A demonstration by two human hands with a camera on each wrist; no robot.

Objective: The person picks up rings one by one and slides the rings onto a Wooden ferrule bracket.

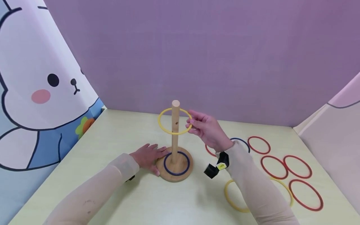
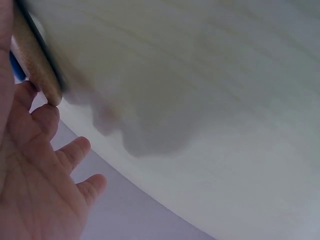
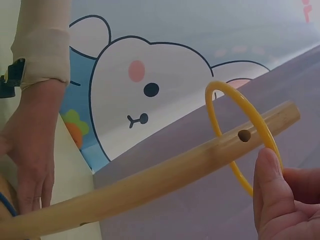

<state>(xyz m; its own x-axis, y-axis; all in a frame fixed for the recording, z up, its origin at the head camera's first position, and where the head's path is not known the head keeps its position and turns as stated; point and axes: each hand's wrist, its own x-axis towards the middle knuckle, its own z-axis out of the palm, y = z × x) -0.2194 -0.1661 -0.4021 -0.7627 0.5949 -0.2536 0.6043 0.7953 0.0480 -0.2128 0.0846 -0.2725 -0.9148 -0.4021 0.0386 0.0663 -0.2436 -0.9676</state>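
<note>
A wooden post (image 1: 175,140) stands upright on a round wooden base (image 1: 174,178). Pinched between the thumb and fingers of my right hand (image 1: 209,129), a yellow ring (image 1: 159,122) encircles the post just below its top. The right wrist view shows this yellow ring (image 3: 212,112) around the post near a small drilled hole. My left hand (image 1: 146,156) lies at the left edge of the base, fingers spread; in the left wrist view its fingertips touch the base's rim (image 2: 42,65). Round the foot of the post, a dark blue ring (image 1: 189,163) lies on the base.
Several red rings (image 1: 306,180) lie on the table (image 1: 135,206) at the right. Two yellow rings (image 1: 226,191) and another blue ring (image 1: 248,146) are partly hidden by my right forearm. A purple backdrop (image 1: 211,62) rises behind the table, with printed cloth (image 1: 25,78) at the left.
</note>
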